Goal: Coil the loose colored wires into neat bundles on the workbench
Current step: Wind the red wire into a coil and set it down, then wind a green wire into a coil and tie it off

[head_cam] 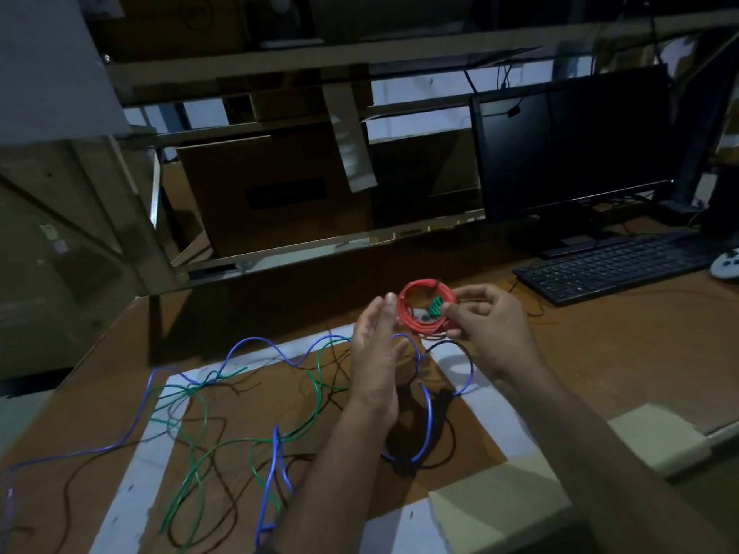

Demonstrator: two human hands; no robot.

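A red wire coil [412, 319] is held up above the workbench, with a small green piece [436, 305] showing inside its ring. My right hand [492, 329] pinches the coil's right side with fingers and thumb. On the coil's left side rests my left hand [376, 353], its fingers straight and upright. Below lie loose wires on the bench: a blue wire [276, 445], a green wire [316, 377] and thin black wire [224, 425], all tangled across each other. A black bundle [440, 405] lies under my forearms.
The wooden workbench [600, 353] has white tape [132, 485] framing a square. A black keyboard [612, 267], a dark monitor [572, 153] and a white controller [726, 263] stand at the back right. Beige pads [656, 437] sit at the front right. Shelving with cardboard boxes [272, 193] rises behind.
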